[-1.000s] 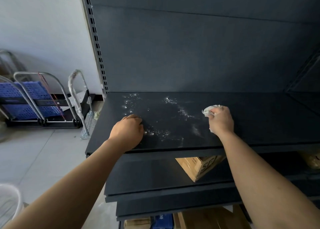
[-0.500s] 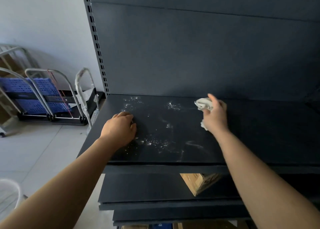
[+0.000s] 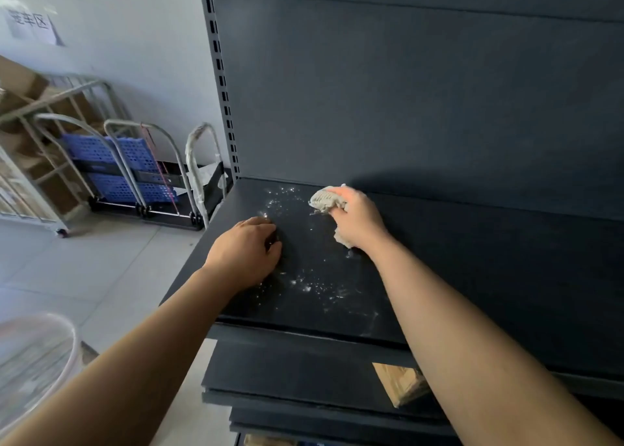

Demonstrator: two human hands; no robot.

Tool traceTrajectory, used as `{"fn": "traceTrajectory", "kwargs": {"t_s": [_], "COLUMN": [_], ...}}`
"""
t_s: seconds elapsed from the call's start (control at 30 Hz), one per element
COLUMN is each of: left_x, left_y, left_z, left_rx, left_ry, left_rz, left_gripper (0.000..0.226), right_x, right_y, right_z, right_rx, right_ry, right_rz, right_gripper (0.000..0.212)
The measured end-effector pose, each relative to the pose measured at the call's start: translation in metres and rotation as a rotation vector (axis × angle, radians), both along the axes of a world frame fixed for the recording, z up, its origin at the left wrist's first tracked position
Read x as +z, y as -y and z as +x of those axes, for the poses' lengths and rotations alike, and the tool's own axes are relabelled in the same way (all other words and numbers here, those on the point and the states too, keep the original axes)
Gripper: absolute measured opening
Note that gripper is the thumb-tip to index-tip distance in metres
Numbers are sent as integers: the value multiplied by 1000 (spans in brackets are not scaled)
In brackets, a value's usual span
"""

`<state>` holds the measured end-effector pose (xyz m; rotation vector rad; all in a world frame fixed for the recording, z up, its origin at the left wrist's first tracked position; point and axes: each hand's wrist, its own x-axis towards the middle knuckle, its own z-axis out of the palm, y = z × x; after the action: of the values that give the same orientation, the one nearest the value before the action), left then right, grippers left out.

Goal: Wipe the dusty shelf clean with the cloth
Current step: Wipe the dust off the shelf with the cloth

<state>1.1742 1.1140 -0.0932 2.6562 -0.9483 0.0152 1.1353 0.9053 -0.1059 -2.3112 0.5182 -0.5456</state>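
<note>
Shop stockroom: slotted shelving (image 3: 439,114), folded trolleys (image 3: 135,172), cardboard boxes (image 3: 20,84).

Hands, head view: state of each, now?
Left hand: loosely curled, rests on the shelf, holds nothing visible.
Right hand: grips the cloth.

A: Head camera, looking from where?
B: Above and just in front of the shelf (image 3: 439,260), near its left end.
A: Facing?
B: Forward and down, frame tilted. Panel (image 3: 405,91) behind the shelf fills the top; floor (image 3: 84,276) left of the shelf.
A: Range?
B: Near, wide-angle.
</note>
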Motion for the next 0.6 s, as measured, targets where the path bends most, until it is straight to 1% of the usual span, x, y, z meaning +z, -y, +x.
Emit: {"fn": "traceTrajectory", "kwargs": {"t_s": [0.03, 0.1, 0.17, 0.23, 0.33, 0.47, 0.53, 0.6], "left_x": [1, 2, 0, -2, -5, -8, -8, -9], "left_y": [-3, -14, -26, -34, -37, -37, -37, -38], "left_z": [1, 6, 9, 11, 10, 10, 10, 10], "left_rx": [5, 27, 60, 93, 109, 108, 113, 114], "left_ry": [-4, -2, 4, 1, -13, -21, -26, -29], "left_rz": [0, 4, 3, -8, -29, -78, -81, -84], "left_gripper": [38, 43, 46, 45, 42, 44, 45, 46], "right_x": [3, 2, -5, -9, -10, -10, -6, 1], "right_y": [7, 36, 59, 61, 36, 0, -14, -29], "right_z": [-2, -11, -17, -10, 17, 47, 57, 63], "right_rx": [-46, -246, -431, -484, -406, -143, -28, 102], "right_ry": [64, 134, 80, -28, -110, -111, -134, -146], "right_rz": [11, -9, -34, -131, -224, -246, -204, -90], "right_gripper": [38, 39, 39, 38, 36, 32, 35, 39]}}
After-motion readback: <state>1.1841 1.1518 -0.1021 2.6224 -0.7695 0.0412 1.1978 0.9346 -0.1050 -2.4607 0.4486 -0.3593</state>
